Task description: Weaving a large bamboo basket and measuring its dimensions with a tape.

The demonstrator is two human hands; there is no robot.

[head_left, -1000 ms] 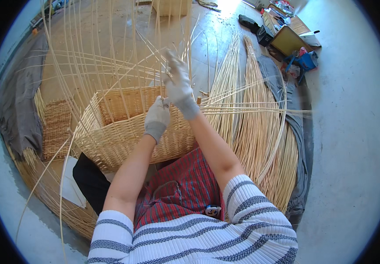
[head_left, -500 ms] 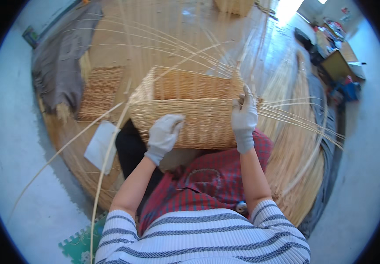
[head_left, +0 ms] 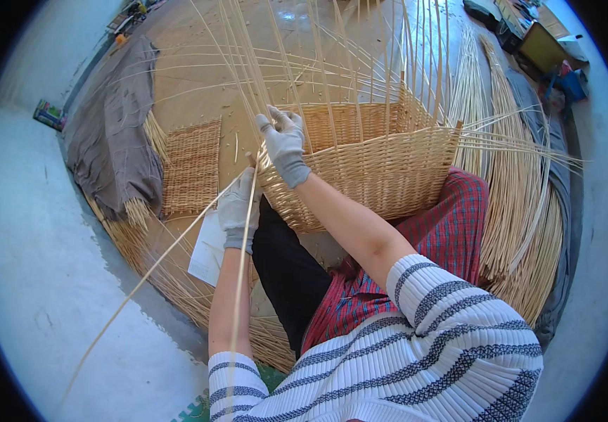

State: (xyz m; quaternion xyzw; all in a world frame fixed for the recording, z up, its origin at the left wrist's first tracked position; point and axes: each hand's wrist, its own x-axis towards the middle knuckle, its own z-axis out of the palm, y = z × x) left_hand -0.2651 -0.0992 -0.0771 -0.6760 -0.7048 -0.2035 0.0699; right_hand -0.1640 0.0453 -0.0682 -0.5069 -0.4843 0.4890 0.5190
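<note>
A half-woven rectangular wicker basket [head_left: 367, 179] rests tilted across my lap, with long upright stakes [head_left: 349, 63] rising from its walls. My left hand [head_left: 235, 211], in a pale glove, is closed by the basket's left corner. Two long wicker rods [head_left: 163, 254] run from that corner, across the hand and down toward me. My right hand [head_left: 284, 148], also gloved, reaches over to the same corner with bent fingers closed at the rim, against the stakes. What those fingers pinch is hidden. A short peg [head_left: 250, 159] sticks up beside the left fingertips.
A flat woven wicker panel [head_left: 191, 167] lies at the left, beside a grey cloth [head_left: 117, 130] over bundled rods. Long loose rods [head_left: 522, 232] are spread at the right. A white sheet [head_left: 207, 250] lies by my left forearm. Rods stick out from the basket's right end.
My right hand has moved from the basket's right end to its left corner. My left hand has gone left from the front wall to that corner. The basket has shifted right and turned.
</note>
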